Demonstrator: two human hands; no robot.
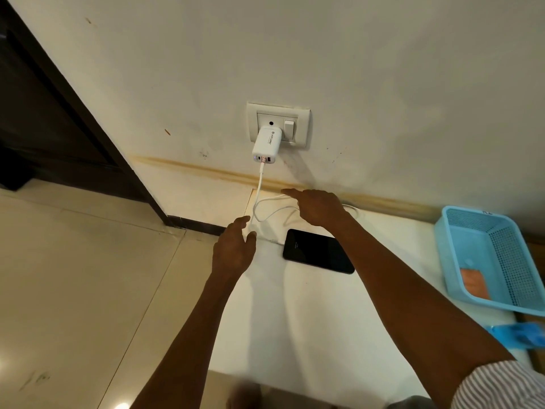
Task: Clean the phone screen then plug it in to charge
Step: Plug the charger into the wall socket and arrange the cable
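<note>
Black phone point(318, 251): flat near the white surface's point(295, 320) back edge, cable point(259, 187) plugged in.
Your left hand point(234, 249): fingers loose, beside the cable.
Your right hand point(317, 206): forefinger pointing, holding nothing.

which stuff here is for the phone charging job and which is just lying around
For the job: phone, white cable, charger, wall socket, orange cloth (probably the screen wipe).

Lying about: blue basket, blue object below it.

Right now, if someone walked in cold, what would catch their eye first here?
Probably the white charger plugged into the wall socket at centre, its white cable looping down to the black phone lying flat on the white surface below. Next, the right hand pointing a finger above the phone and the left hand by the cable, then the blue basket at the right edge.
</note>
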